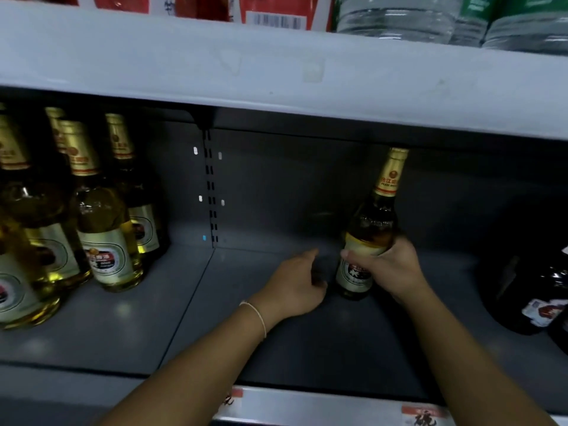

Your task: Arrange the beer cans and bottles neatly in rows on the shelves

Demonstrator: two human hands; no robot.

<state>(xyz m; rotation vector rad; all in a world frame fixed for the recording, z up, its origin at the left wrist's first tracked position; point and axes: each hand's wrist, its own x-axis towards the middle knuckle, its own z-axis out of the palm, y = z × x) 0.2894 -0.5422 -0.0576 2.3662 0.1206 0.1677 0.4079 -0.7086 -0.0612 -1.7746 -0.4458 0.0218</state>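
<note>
A single beer bottle of clear glass, filled with amber liquid, is shown standing on the grey shelf toward the back, right of centre. Its neck is wrapped in gold foil with a red-edged band, and a pale label with a dark red-and-black emblem is carried on the body. The long axis is near vertical, the cap pointing up and leaning slightly to the right, just under the upper shelf.

The bottle is gripped at its shoulder by the right hand, fingers and thumb curled round the glass. The left hand is held just beside the base, fingers loosely curved, nothing grasped — whether it touches the bottle cannot be told. A thin bracelet is worn on the left wrist.

A group of matching bottles stands at the far left; a dark bottle lies at the right edge. The neck and label characters are too blurred to read. Red price tags on the shelf edge bear illegible writing.
</note>
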